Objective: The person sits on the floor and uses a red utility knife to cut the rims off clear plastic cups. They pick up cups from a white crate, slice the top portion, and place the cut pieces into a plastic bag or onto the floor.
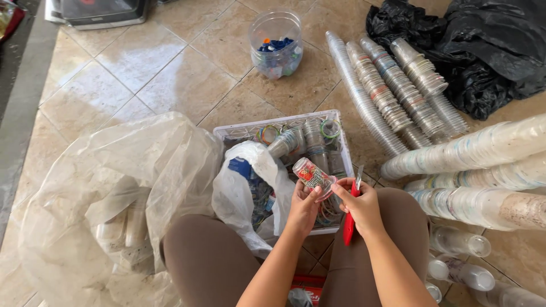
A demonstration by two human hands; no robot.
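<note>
Holding a clear plastic cup [312, 176] with a red printed label just right of the frame's centre, the left hand [303, 206] wraps its fingers around the cup's lower end, thumb pressed against the near side. From that grip the cup runs up and to the left, so its long axis lies on a diagonal, one end pointing toward the upper left and the other end buried in the palm; which end is the mouth cannot be told. The right hand [360, 206] sits just beside it to the right, closed around a red-handled utility knife [351, 211] whose handle hangs down below the fist and whose thin blade sticks up toward the top of the frame, nearly upright. The blade tip stands close to the cup's right flank, and the right hand's fingertips appear to touch the cup's lower edge. Of the two hands the left carries the cup; the right is the one beside it. Behind both, a white tray [242, 130] holds more cups and a white plastic bag [242, 187], above centre
</note>
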